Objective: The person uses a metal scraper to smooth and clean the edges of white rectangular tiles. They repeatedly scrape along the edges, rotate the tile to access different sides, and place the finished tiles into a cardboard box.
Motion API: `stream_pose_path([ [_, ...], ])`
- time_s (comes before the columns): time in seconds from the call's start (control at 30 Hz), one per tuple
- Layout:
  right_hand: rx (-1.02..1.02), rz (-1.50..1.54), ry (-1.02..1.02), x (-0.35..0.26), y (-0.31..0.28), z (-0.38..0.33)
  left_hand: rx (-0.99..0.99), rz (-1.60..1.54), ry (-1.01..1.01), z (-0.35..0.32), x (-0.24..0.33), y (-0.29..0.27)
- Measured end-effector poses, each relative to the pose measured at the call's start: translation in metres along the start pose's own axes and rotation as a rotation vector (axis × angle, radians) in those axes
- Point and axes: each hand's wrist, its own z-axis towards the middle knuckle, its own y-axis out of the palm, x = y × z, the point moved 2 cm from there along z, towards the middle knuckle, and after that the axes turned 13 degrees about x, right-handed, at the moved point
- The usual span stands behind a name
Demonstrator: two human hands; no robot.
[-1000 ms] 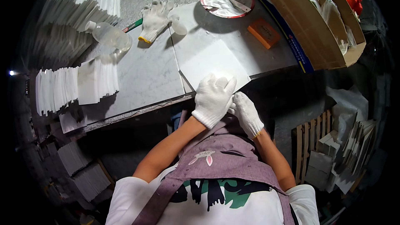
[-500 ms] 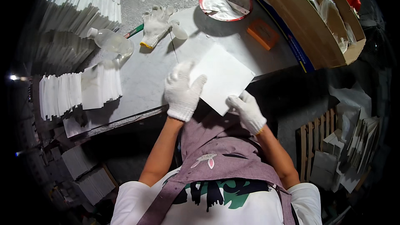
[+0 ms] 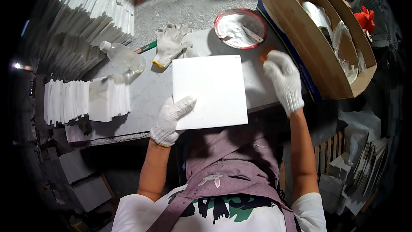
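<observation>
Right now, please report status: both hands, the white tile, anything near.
Left hand flat on white tile edge. Right hand reaching over orange tool, grip unclear. Red bowl, spare glove close behind tile.

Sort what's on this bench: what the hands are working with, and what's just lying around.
In use:
white tile, under the left hand
orange tool, at the right hand

Lying about:
spare glove
plastic bottle
red bowl
stacked tiles
cardboard box

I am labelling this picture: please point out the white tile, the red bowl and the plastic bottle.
white tile (image 3: pixel 209 89), head view, middle of its face
red bowl (image 3: pixel 219 20), head view, left rim
plastic bottle (image 3: pixel 124 56), head view, middle of body
</observation>
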Motion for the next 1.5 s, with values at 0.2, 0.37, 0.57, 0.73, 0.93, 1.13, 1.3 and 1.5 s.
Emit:
stream_pose_path([
  [0.2,0.123,-0.601,-0.317,0.005,0.041,0.067,0.099,0.126,0.15,0.017,0.023,0.008],
  [0.37,0.143,-0.527,-0.231,0.012,0.051,0.085,0.068,0.076,0.15,0.033,0.025,0.018],
  [0.57,0.082,-0.28,-0.173,0.014,0.024,0.093,0.043,0.15,0.193,0.05,0.032,0.018],
  [0.73,0.033,-0.195,0.11,-0.005,0.018,0.088,0.049,0.253,0.287,0.057,0.046,0.023],
  [0.93,0.076,-0.111,0.117,0.021,0.028,0.093,0.042,0.301,0.35,0.075,0.05,0.028],
  [1.13,-0.004,0.336,0.508,0.012,0.023,0.096,0.082,0.283,0.309,0.08,0.051,0.036],
  [1.3,-0.047,0.115,0.135,-0.022,0.031,0.092,0.07,0.236,0.329,0.091,0.047,0.042],
  [1.5,-0.011,0.048,0.118,-0.025,0.014,0.088,0.141,0.261,0.427,0.085,0.059,0.06],
])
